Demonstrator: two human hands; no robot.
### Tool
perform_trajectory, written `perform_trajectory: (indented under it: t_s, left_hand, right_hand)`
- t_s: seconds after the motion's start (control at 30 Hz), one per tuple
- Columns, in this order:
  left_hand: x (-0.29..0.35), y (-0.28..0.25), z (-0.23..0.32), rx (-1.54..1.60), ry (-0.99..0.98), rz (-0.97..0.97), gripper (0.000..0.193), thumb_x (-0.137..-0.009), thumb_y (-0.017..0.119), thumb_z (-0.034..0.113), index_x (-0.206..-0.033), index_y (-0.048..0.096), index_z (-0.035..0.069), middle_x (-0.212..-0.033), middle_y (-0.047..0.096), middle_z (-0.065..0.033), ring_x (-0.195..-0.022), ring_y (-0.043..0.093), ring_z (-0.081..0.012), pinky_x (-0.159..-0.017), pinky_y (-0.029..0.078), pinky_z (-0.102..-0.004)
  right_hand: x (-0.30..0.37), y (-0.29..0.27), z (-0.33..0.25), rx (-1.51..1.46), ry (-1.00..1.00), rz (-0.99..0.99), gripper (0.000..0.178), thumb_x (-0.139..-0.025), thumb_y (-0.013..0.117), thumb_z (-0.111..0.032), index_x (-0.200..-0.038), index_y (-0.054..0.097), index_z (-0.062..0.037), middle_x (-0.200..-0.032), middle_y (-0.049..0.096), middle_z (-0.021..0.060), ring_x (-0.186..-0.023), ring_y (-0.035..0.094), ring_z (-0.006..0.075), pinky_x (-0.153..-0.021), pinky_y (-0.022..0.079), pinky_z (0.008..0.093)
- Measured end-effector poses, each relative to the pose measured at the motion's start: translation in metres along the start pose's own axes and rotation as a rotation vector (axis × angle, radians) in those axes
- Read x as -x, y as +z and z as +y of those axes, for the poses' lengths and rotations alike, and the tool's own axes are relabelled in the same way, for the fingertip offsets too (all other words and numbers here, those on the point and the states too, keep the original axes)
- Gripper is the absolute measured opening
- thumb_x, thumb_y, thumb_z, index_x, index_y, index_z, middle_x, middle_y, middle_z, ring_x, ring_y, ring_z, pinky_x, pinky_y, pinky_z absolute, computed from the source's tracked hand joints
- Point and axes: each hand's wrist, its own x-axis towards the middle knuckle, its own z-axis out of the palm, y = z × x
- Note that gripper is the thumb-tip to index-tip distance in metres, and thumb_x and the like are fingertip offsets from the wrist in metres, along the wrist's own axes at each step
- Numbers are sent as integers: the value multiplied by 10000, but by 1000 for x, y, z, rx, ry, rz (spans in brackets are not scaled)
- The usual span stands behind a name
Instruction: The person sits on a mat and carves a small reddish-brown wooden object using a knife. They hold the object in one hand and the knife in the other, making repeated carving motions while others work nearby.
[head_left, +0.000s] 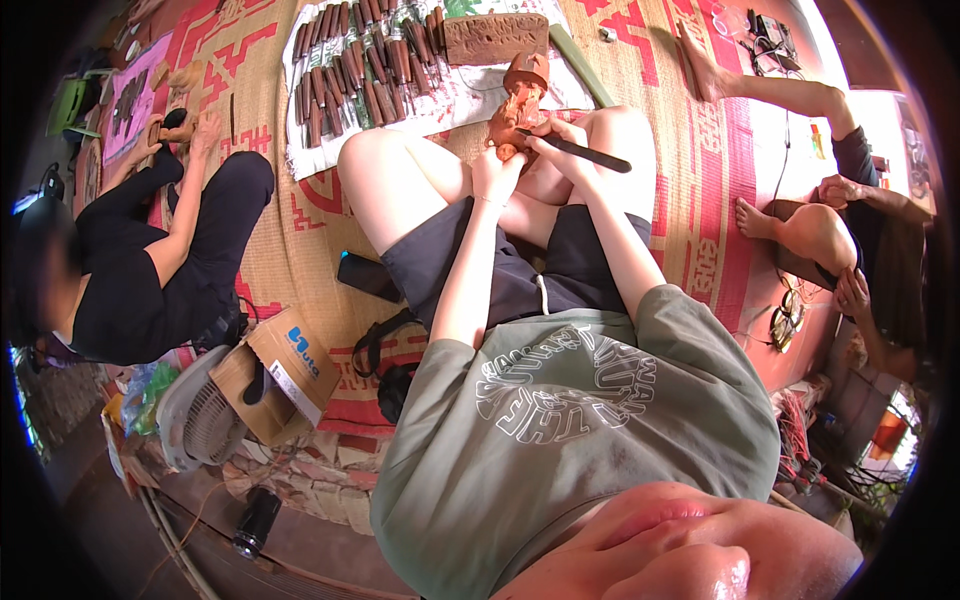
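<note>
Seated cross-legged on a red-and-tan woven floor mat [700, 190], a person in a grey-green printed T-shirt works a small reddish-brown carved wooden figure [517, 105] propped between the bare knees, at the near edge of a white cloth [460, 95]. The left hand [497, 165] is closed around the figure's lower end, its fingers wrapped from below so that the base of the carving is hidden. The right hand [556, 135] is clenched on a long dark-handled carving tool [585, 153], whose handle juts out to the right over the right knee; the cutting tip lies against the figure and is too small to make out. The figure's upper part shows a rounded head-like knob, but its detail is blurred. On the cloth beyond lie rows of dark-handled chisels [355, 60], partly cut off by the frame's upper edge, beside a rough rectangular wooden block [495, 38]. A black phone [368, 276] rests on the mat beside the left thigh. To the left, another person in black clothing [150, 270] sits with hands on a small wooden piece, hard to read at the rim. Near them stand an open cardboard box [285, 370] and a grey electric fan [205, 410]. At right, a third person [850, 220] is largely cut off by the dark fisheye border.
</note>
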Motion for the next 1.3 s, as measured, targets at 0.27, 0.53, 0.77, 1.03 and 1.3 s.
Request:
perform_trajectory:
  t_s: [0.27, 0.53, 0.77, 1.03, 1.3]
  left_hand:
    - [0, 2, 0, -33, -33, 3, 374, -650, 657, 283, -771, 602, -67, -720, 611, -246, -715, 622, -373, -643, 484, -421]
    - [4, -2, 9, -68, -4, 40, 380, -644, 661, 287, -762, 603, -70, -712, 605, -258, -703, 618, -380, -641, 483, -420]
    - [3, -1, 8, -114, 37, 54, 395, -638, 662, 295, -743, 599, -80, -686, 597, -263, -682, 617, -381, -634, 485, -422]
    - [2, -2, 5, -108, 36, 49, 402, -639, 656, 305, -746, 602, -78, -693, 600, -263, -684, 620, -378, -635, 486, -426]
    - [2, -1, 6, -103, -10, 22, 415, -637, 655, 313, -772, 604, -76, -723, 605, -265, -718, 619, -383, -658, 486, -427]
  right_hand:
    - [3, -5, 20, -44, -13, 77, 170, -708, 680, -141, -743, 572, -15, -643, 583, 46, -622, 544, 103, -565, 429, 242]
    - [10, -17, 17, -103, 139, 39, 81, -756, 609, -26, -784, 546, 17, -729, 600, 86, -695, 587, 130, -651, 474, 224]
    - [5, -18, 0, -125, 167, 68, 140, -745, 602, -57, -843, 521, 1, -745, 603, 73, -699, 584, 124, -638, 462, 230]
    - [4, -13, -2, -226, 234, 31, 125, -751, 594, -35, -827, 504, 6, -749, 616, 96, -697, 600, 140, -655, 490, 237]
    - [-1, -13, 4, -288, 241, 13, 128, -737, 612, -44, -785, 508, 14, -700, 606, 90, -671, 594, 147, -635, 485, 240]
